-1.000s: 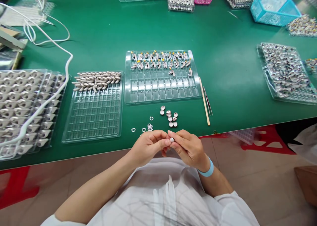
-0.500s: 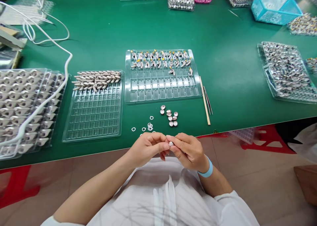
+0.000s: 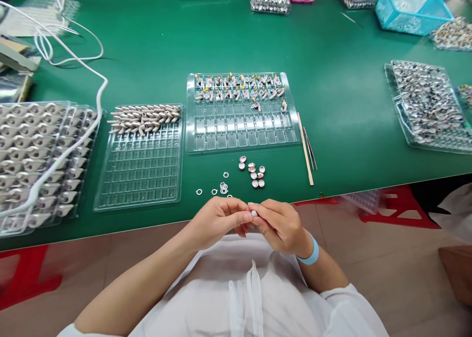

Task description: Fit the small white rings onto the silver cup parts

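Observation:
My left hand [image 3: 221,219] and my right hand [image 3: 282,226] meet just off the table's front edge, fingertips pinched together. Between them is a small pale round part [image 3: 254,213], mostly covered by the fingers; its exact kind is unclear. Both hands are closed on it. Beyond my left hand lie several thin white tabbed rings [image 3: 223,187]. Several small round metal caps [image 3: 254,176] lie in a loose group past my right hand. Behind them a clear compartment tray [image 3: 243,125] holds rows of small metal parts with yellow tips.
A wooden stick [image 3: 305,150] and tweezers [image 3: 310,149] lie right of the tray. At left are a partly filled clear tray [image 3: 140,174], trays of larger metal parts [image 3: 37,155] and a white cable [image 3: 99,101] across them. A blue basket [image 3: 409,19] stands far right.
Hardly anything differs. My hands keep pinching the small pale part in the same spot, with only a slight shift of fingers and view.

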The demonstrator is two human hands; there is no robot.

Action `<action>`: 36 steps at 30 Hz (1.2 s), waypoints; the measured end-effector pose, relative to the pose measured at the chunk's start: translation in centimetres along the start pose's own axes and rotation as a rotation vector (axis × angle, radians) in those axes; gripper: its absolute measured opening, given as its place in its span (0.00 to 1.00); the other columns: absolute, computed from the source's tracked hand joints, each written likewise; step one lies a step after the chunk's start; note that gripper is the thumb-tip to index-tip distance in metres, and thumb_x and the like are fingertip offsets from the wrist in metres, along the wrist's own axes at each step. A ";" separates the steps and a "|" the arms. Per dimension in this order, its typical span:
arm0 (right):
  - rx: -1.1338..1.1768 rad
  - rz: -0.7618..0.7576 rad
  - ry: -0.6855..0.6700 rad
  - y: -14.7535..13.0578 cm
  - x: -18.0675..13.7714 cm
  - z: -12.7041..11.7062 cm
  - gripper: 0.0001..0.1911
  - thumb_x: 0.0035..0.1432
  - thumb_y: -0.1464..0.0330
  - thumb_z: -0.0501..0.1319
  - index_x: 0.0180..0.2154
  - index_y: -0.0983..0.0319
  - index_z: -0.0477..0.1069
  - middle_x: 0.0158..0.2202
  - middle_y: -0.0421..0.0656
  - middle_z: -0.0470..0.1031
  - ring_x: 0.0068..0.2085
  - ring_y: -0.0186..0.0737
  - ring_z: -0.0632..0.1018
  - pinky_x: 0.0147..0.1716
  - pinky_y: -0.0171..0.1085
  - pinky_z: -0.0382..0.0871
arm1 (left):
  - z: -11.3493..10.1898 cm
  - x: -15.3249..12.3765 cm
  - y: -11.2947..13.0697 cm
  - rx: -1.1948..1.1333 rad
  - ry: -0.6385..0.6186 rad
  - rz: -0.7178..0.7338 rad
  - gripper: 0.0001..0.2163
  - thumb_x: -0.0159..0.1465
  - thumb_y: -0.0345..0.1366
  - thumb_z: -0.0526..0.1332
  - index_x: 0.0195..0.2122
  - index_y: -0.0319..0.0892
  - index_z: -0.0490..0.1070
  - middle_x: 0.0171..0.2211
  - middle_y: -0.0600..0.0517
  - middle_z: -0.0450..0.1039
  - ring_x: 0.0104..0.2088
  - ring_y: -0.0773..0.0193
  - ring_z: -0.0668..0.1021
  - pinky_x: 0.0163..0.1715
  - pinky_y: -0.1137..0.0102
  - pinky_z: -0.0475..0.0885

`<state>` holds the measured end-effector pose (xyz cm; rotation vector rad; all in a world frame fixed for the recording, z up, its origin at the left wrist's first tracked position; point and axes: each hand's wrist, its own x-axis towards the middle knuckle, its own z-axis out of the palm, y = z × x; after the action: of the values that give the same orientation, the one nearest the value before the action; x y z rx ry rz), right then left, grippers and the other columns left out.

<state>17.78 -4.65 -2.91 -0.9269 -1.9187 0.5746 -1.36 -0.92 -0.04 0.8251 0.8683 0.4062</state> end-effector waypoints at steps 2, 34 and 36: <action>-0.043 -0.003 0.002 -0.1 -0.2 0.2 0.18 0.62 0.74 0.57 0.54 0.66 0.67 0.33 0.47 0.75 0.31 0.36 0.74 0.26 0.34 0.70 | 0.1 0.0 0.0 -0.011 0.012 -0.004 0.10 0.59 0.40 0.67 0.32 0.36 0.77 0.27 0.51 0.77 0.26 0.69 0.77 0.29 0.74 0.76; -0.108 -0.100 0.012 -0.6 -0.2 0.7 0.28 0.61 0.77 0.54 0.63 0.68 0.55 0.30 0.44 0.70 0.29 0.37 0.70 0.25 0.36 0.69 | 0.7 -0.2 -0.2 -0.048 0.048 0.054 0.09 0.57 0.37 0.68 0.27 0.35 0.75 0.22 0.52 0.73 0.22 0.69 0.75 0.23 0.73 0.76; -0.110 -0.096 0.008 -0.5 -0.1 0.6 0.28 0.62 0.76 0.54 0.63 0.67 0.55 0.29 0.44 0.69 0.28 0.37 0.70 0.24 0.36 0.68 | 0.7 -0.2 -0.2 -0.053 0.050 0.053 0.09 0.56 0.37 0.68 0.28 0.35 0.75 0.22 0.52 0.74 0.23 0.69 0.75 0.24 0.73 0.76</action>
<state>17.12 -5.06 -2.95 -0.8990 -1.9920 0.4127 -0.87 -1.45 0.19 0.7925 0.8798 0.4959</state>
